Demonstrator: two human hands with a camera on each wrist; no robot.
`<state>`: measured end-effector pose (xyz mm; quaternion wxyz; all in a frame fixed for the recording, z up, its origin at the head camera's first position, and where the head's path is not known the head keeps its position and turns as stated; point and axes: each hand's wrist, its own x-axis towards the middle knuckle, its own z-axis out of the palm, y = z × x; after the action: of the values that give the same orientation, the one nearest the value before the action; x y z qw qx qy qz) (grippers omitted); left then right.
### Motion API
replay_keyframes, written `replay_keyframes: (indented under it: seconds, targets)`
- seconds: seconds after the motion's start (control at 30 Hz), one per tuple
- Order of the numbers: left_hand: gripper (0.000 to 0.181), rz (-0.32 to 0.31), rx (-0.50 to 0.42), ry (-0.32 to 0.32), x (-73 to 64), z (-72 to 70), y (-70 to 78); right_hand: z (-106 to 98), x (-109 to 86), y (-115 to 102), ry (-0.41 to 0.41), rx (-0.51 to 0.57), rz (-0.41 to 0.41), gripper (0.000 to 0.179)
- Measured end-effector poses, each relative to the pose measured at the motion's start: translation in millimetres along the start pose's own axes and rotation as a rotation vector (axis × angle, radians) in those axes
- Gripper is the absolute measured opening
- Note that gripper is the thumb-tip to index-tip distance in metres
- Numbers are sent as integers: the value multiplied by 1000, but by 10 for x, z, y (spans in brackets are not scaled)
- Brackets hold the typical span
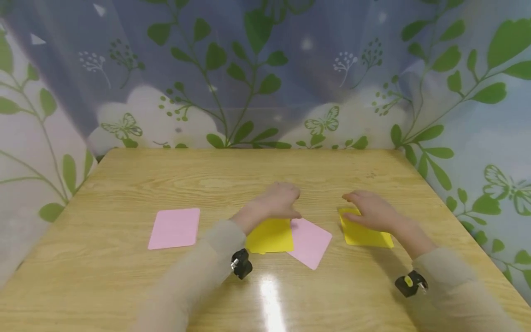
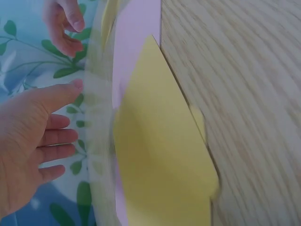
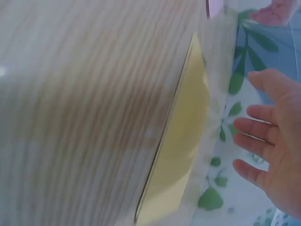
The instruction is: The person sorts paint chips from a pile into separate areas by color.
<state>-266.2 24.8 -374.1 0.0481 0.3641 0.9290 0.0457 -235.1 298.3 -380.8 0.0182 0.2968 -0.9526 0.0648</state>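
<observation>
On table, left hand flat-fingered over middle yellow card, holding nothing; right hand flat on right yellow card; best slid flat, fingers spread

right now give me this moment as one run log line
left hand: open, over middle yellow card | right hand: open, on right yellow card | pink cards: one far left, one under middle yellow | wooden table
</observation>
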Motion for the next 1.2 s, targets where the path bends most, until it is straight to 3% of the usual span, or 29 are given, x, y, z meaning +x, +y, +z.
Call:
replay_keyframes:
  seconds: [0.27, 0.53, 0.87, 1.2]
  targets:
    - [38, -24, 53, 39, -323, -4, -281, 45, 207, -352, 21, -84, -16, 60]
    - [52, -16, 54, 40, -660, 30, -447, 93, 402, -671, 28, -52, -100, 70]
    - [84, -70, 75, -34, -978, 78, -435, 162, 620, -1025, -120, -14, -213, 86]
    - [97, -43, 65, -62, -1055, 142, -400, 287, 730, -1216, -223, -17, -211, 97]
